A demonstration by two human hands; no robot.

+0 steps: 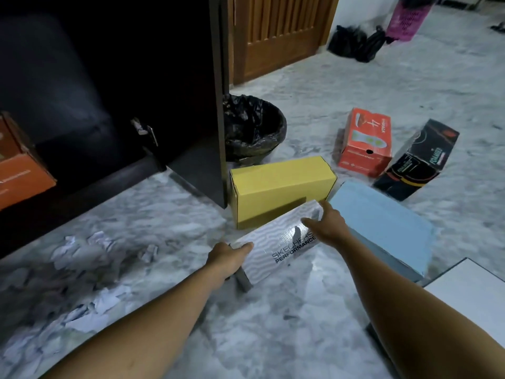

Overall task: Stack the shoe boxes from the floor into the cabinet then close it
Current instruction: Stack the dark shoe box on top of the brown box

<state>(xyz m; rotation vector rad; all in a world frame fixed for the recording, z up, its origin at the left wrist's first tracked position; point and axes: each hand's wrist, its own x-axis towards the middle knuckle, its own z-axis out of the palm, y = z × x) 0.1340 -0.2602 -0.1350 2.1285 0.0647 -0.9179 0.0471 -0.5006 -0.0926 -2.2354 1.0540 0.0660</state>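
Observation:
A white-grey Skechers shoe box (276,242) lies on the marble floor in front of me. My left hand (228,257) grips its near left end, thumb on the lid. My right hand (326,224) holds its far right end, fingers over the edge. Behind it stands a yellow box (278,187), and a light blue box (382,225) lies to the right. Farther off are an orange box (366,143) and a black box (418,160). The dark cabinet (82,91) stands open at left, its door (216,105) swung out, with an orange box (19,165) inside.
A bin lined with a black bag (254,129) sits behind the cabinet door. Crumpled paper scraps (90,283) litter the floor at left. A white box corner (470,291) shows at right. A wooden door (278,34), black bags (355,45) and a pink basket (407,20) stand at the back.

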